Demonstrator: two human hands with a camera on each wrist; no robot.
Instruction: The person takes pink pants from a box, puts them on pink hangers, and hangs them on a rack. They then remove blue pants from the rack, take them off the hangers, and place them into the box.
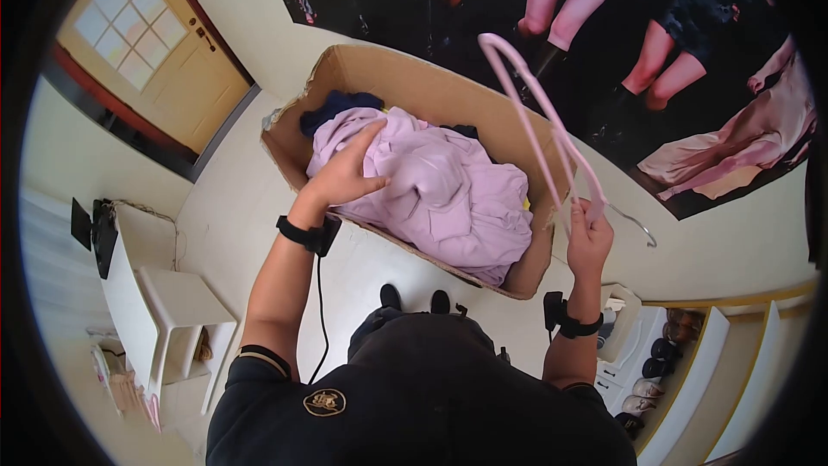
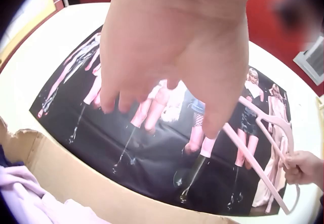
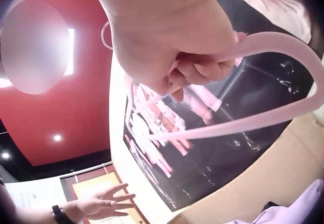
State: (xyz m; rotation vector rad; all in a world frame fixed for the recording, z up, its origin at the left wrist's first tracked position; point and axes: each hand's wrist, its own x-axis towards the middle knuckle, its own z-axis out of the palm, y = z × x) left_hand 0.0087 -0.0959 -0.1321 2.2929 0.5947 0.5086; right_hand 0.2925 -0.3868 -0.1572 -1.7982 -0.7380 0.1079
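Observation:
A pink hanger (image 1: 552,112) with a metal hook is gripped near its hook by the right hand (image 1: 590,240), beyond the box's right end. In the right wrist view the fingers of that hand (image 3: 172,47) curl round the hanger (image 3: 238,125). The left hand (image 1: 349,174) is held over the lilac cloth (image 1: 431,181), thumb and fingers spread; in the left wrist view the same hand (image 2: 174,52) holds nothing. Whether it touches the cloth cannot be told from the head view. The cloth lies heaped in a cardboard box (image 1: 448,91).
Dark blue cloth (image 1: 341,110) lies at the box's back left. A large poster (image 1: 604,60) covers the wall behind. White furniture (image 1: 172,319) stands at the left, with a door (image 1: 147,34) beyond. Shelves (image 1: 716,371) with caps (image 1: 660,368) are at the lower right.

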